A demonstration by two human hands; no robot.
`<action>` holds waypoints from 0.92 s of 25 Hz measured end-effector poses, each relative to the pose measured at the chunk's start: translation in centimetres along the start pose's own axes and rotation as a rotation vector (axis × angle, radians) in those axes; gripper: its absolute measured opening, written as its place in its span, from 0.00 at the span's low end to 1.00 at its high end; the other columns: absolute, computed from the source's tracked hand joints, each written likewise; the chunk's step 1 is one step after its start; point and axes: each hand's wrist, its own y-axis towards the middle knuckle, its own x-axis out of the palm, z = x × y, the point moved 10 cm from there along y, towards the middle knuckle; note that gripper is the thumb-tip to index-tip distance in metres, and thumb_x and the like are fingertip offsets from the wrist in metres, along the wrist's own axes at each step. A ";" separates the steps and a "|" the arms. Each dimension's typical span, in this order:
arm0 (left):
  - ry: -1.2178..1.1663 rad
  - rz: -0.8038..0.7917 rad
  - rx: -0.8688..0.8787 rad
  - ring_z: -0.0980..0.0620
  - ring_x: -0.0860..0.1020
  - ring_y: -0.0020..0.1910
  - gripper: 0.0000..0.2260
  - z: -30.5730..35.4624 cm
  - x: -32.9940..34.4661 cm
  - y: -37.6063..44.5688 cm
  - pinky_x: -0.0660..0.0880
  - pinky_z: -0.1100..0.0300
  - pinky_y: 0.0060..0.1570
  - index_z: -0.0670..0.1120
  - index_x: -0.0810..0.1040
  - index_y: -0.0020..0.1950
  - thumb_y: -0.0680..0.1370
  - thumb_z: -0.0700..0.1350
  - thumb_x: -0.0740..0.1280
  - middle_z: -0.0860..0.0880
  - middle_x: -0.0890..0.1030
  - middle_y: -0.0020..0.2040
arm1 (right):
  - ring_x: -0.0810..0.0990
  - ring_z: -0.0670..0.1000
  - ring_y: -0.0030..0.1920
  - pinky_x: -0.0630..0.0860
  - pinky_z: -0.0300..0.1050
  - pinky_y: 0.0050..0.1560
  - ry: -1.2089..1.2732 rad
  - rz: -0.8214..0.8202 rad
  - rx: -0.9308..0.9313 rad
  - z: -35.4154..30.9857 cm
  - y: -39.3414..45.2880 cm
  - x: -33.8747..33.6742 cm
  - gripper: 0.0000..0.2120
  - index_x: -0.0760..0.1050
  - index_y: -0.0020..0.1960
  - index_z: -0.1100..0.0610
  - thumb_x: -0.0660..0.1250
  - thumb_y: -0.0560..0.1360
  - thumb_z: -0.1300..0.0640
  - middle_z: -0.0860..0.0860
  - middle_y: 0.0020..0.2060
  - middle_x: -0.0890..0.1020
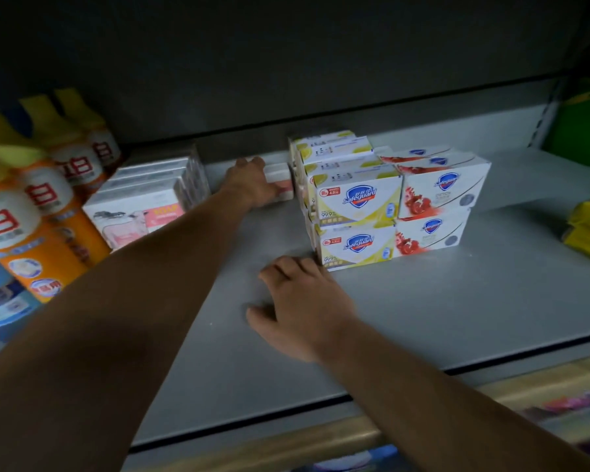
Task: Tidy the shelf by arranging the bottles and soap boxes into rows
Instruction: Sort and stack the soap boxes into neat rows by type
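Shelf under my arms, left hand grasping a white box beside the soap stack, right hand loose, flat on the board, bottles far left.

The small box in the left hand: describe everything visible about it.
The small box is a white carton with a pinkish patch on its near face; any print is too blurred to read. It looks like cardboard. It lies flat on the grey shelf, far back, just left of the yellow-and-white Safeguard stack, close to it or touching. The left hand grips its left end, fingers over the top, hiding that part. The right hand is well clear of it, nearer the front.
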 end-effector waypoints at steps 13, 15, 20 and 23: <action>-0.003 0.119 -0.076 0.37 0.76 0.60 0.23 -1.2 -1.3 -2.6 0.75 0.46 0.58 0.43 0.69 0.65 0.75 0.53 0.70 0.38 0.76 0.62 | 0.66 0.55 0.64 0.61 0.49 0.70 0.001 0.000 0.002 0.2 0.1 0.1 0.27 0.69 0.68 0.52 0.57 0.74 0.39 0.50 0.64 0.71; -0.014 0.199 -0.066 0.37 0.76 0.60 0.21 -0.3 -4.1 -4.2 0.76 0.47 0.56 0.45 0.71 0.64 0.75 0.53 0.69 0.40 0.77 0.61 | 0.66 0.55 0.64 0.62 0.48 0.69 0.014 -0.003 0.012 0.4 0.0 0.1 0.27 0.69 0.68 0.51 0.57 0.74 0.39 0.49 0.64 0.71; -0.196 0.412 -0.007 0.43 0.78 0.51 0.19 -0.4 -12.2 -11.9 0.76 0.55 0.45 0.49 0.74 0.60 0.73 0.55 0.71 0.46 0.81 0.55 | 0.66 0.55 0.66 0.62 0.47 0.70 0.002 -0.053 0.021 0.3 0.1 0.0 0.28 0.68 0.70 0.52 0.59 0.74 0.38 0.49 0.67 0.71; -0.398 0.428 0.001 0.53 0.76 0.44 0.20 -3.1 -14.0 -17.6 0.72 0.63 0.33 0.51 0.76 0.58 0.71 0.56 0.74 0.54 0.78 0.50 | 0.68 0.55 0.68 0.63 0.45 0.70 0.121 -0.043 0.030 0.2 0.0 -1.1 0.31 0.65 0.72 0.51 0.65 0.73 0.40 0.51 0.68 0.71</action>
